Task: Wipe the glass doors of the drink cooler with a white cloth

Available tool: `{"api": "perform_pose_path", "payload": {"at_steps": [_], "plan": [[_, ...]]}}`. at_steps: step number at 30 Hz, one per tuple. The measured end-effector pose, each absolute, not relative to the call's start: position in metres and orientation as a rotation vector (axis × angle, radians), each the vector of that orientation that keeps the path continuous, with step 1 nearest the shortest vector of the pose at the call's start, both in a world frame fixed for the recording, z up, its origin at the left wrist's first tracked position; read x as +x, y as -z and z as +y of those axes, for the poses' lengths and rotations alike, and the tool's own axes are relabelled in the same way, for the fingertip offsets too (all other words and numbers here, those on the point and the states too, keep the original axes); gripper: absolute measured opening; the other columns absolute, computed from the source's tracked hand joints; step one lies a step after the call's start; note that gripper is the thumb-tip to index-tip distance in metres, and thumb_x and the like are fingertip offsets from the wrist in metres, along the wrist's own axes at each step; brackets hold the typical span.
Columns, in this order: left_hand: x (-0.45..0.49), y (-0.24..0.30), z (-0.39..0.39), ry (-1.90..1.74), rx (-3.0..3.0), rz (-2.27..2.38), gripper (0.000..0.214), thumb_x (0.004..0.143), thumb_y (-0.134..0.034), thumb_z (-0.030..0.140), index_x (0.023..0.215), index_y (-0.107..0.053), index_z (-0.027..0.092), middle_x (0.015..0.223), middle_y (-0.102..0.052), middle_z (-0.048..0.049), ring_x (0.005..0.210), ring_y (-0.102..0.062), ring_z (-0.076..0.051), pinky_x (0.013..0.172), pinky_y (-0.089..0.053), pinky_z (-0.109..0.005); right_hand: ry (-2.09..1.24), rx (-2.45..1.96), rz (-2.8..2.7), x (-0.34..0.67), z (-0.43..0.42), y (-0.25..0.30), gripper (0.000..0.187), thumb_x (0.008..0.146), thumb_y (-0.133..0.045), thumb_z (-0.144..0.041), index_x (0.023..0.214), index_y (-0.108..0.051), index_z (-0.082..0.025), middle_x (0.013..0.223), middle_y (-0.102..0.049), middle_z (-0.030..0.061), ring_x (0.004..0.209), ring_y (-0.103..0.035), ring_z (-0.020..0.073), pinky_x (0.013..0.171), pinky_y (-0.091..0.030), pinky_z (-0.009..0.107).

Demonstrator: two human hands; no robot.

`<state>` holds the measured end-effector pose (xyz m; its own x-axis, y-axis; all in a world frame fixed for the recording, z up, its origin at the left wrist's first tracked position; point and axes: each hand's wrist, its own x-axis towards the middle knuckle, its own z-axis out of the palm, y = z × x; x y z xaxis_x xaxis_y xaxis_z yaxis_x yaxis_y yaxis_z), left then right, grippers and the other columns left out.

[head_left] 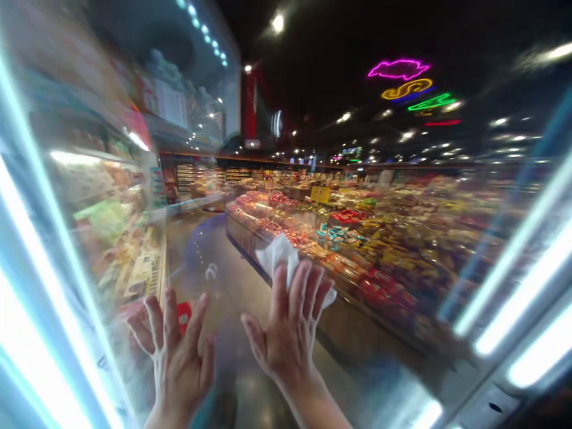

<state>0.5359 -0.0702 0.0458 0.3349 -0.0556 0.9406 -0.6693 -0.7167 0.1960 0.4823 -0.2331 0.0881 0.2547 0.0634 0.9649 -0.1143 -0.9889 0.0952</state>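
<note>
My right hand [290,325] lies with its fingers stretched over a crumpled white wipe [273,255], pressing it flat against a clear glass pane [232,333]. The wipe shows above the index finger and again past the little finger; its middle is hidden under the hand. At lower left my left hand [181,357] is spread open, palm toward the same pane, and holds nothing. Whether its fingertips touch the glass I cannot tell. Between its fingers a small red patch [183,316] shows, perhaps a sticker.
Bright light tubes [38,262] run along the left, and more tubes [522,316] along the right. Beyond the glass stand a long counter heaped with packaged goods [339,232], a lit shelf [147,268] and a shop aisle [196,250]. Neon shapes [406,89] hang above.
</note>
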Motion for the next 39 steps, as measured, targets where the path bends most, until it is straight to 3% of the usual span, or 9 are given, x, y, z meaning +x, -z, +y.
{"api": "perform_pose_path", "payload": {"at_steps": [3, 9, 15, 20, 25, 28, 31, 35, 39], "plan": [[0.54, -0.044, -0.056, -1.365, 2.019, -0.642, 0.082, 0.096, -0.056, 0.02, 0.16, -0.017, 0.051, 0.175, 0.007, 0.0103, 0.159, 0.019, -0.033, 0.128, 0.008, -0.069, -1.839, 2.408, -0.079, 0.489, -0.216, -0.099, 0.076, 0.107, -0.032, -0.052, 0.167, -0.01, -0.011, 0.171, -0.025, 0.0179, 0.162, -0.004, 0.0358, 0.127, -0.015, 0.066], [0.548, -0.036, -0.036, -1.321, 2.036, -0.59, 0.08, 0.098, -0.052, 0.023, 0.16, -0.011, 0.051, 0.175, 0.008, 0.01, 0.158, 0.022, -0.033, 0.129, 0.009, -0.066, -1.779, 2.338, 0.167, 0.497, -0.189, -0.051, 0.08, 0.105, -0.037, -0.046, 0.166, -0.005, -0.005, 0.175, 0.004, 0.0109, 0.163, 0.002, 0.0299, 0.131, 0.001, 0.048], [0.547, -0.04, -0.039, -1.364, 1.968, -0.634, 0.077, 0.098, -0.051, 0.023, 0.162, -0.017, 0.046, 0.175, 0.009, 0.0056, 0.16, 0.009, -0.036, 0.128, 0.006, -0.069, -1.813, 2.364, 0.026, 0.499, -0.193, -0.088, 0.085, 0.103, -0.041, -0.046, 0.166, -0.002, -0.005, 0.17, -0.026, 0.0199, 0.162, 0.002, 0.0339, 0.129, -0.008, 0.061], [0.544, -0.043, -0.046, -1.379, 1.954, -0.632, 0.079, 0.096, -0.053, 0.021, 0.162, -0.016, 0.046, 0.175, 0.006, 0.0051, 0.161, 0.002, -0.036, 0.13, 0.0, -0.068, -1.803, 2.308, 0.155, 0.491, -0.211, -0.042, 0.085, 0.101, -0.046, -0.049, 0.166, -0.011, -0.007, 0.171, -0.028, 0.0149, 0.163, -0.004, 0.028, 0.133, -0.002, 0.049], [0.531, -0.049, -0.08, -1.362, 1.958, -0.662, 0.079, 0.097, -0.053, 0.023, 0.162, -0.016, 0.048, 0.175, 0.007, 0.0085, 0.161, 0.011, -0.035, 0.129, 0.003, -0.071, -1.856, 2.323, -0.1, 0.48, -0.253, -0.088, 0.082, 0.103, -0.041, -0.041, 0.166, 0.001, -0.009, 0.172, -0.02, 0.0215, 0.162, 0.001, 0.0371, 0.125, -0.019, 0.069], [0.515, -0.045, -0.109, -1.353, 1.91, -0.735, 0.075, 0.097, -0.05, 0.024, 0.163, -0.018, 0.044, 0.176, 0.002, 0.0045, 0.161, 0.01, -0.036, 0.126, 0.011, -0.073, -1.796, 2.307, -0.02, 0.469, -0.271, -0.083, 0.081, 0.103, -0.041, -0.041, 0.167, -0.003, -0.01, 0.173, -0.017, 0.0171, 0.162, 0.0, 0.0345, 0.129, -0.013, 0.062], [0.498, -0.033, -0.138, -1.41, 1.776, -0.959, 0.074, 0.097, -0.051, 0.033, 0.163, -0.018, 0.042, 0.176, -0.006, 0.0024, 0.162, -0.001, -0.034, 0.13, 0.0, -0.067, -1.757, 2.309, 0.078, 0.462, -0.283, -0.057, 0.078, 0.1, -0.048, -0.038, 0.167, -0.015, -0.017, 0.171, -0.029, 0.0091, 0.163, -0.006, 0.0294, 0.132, -0.004, 0.051], [0.48, -0.035, -0.177, -1.336, 1.739, -1.164, 0.079, 0.095, -0.053, 0.05, 0.164, -0.016, 0.04, 0.174, -0.02, -0.0015, 0.16, -0.02, -0.033, 0.128, -0.03, -0.057, -1.651, 2.367, 0.162, 0.457, -0.301, -0.077, 0.069, 0.094, -0.054, -0.031, 0.161, -0.037, -0.028, 0.164, -0.044, 0.0048, 0.161, -0.018, 0.0289, 0.13, -0.019, 0.053], [0.475, -0.054, -0.211, -1.369, 1.679, -0.987, 0.074, 0.102, -0.032, 0.051, 0.165, -0.016, 0.017, 0.174, -0.019, -0.0109, 0.161, -0.018, -0.031, 0.131, -0.025, -0.049, -1.549, 2.404, 0.395, 0.445, -0.325, -0.105, 0.06, 0.097, -0.048, -0.028, 0.157, -0.045, -0.028, 0.169, -0.034, 0.0012, 0.159, -0.022, 0.0267, 0.125, -0.036, 0.046]]}}
